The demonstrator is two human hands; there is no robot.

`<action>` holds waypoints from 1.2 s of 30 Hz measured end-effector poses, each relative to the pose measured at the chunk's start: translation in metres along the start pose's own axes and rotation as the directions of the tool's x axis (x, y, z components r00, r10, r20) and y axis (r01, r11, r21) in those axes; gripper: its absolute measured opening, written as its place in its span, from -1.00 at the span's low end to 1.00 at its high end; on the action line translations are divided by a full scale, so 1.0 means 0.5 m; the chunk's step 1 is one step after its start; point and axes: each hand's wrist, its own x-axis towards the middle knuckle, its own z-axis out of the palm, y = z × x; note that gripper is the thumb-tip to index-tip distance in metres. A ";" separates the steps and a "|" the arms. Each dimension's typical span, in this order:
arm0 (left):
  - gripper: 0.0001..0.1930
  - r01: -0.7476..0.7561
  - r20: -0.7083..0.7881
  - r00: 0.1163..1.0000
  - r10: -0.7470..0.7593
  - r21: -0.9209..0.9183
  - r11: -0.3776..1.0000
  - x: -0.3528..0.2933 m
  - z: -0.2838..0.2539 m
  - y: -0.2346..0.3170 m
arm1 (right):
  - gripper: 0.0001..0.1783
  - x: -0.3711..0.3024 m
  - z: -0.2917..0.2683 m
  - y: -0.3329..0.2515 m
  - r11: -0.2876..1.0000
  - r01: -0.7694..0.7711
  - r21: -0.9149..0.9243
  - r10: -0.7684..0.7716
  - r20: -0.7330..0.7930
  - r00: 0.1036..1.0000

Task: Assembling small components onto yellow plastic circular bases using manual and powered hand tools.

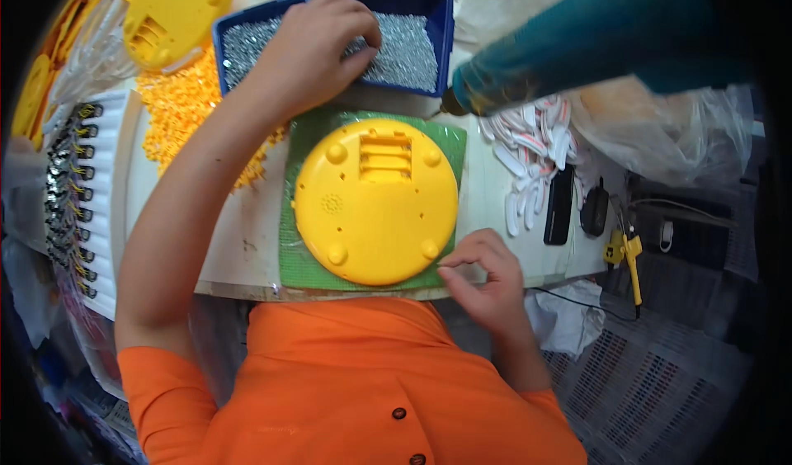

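Observation:
A round yellow plastic housing (375,226) lies flat on a green mat (297,275), showing a slotted compartment, several round feet and small holes. My left hand (330,44) reaches over two blue bins (450,32) of small silvery metal pieces (408,48), which look like screws. Its fingers are curled together above them; anything between the fingertips is hidden. At the housing's lower right edge is my right hand (491,279), thumb and forefinger pinched together. Whatever that pinch may hold is too small to make out.
A teal power driver (528,56) hangs at upper right, its tip near the mat. Small orange parts (177,94) and another yellow housing (177,15) lie left. White curved pieces (532,147), a black phone (559,205) and a yellow-handled tool (633,263) are right.

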 end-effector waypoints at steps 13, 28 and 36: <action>-0.87 0.445 0.050 0.879 -0.475 -0.448 0.775 -0.161 -0.117 0.174 | -0.79 -0.014 0.057 0.014 0.980 0.158 -0.124 -0.158 0.009 0.987; -0.85 0.155 0.276 0.958 -0.072 -0.293 0.944 -0.283 -0.156 0.290 | -0.07 0.252 -0.048 -0.080 0.753 0.510 0.416 -0.389 -0.343 0.855; -0.70 0.146 0.290 0.956 -0.050 -0.321 0.936 -0.267 -0.167 0.280 | 0.17 0.307 -0.098 -0.199 0.470 0.197 0.860 -0.693 0.221 0.686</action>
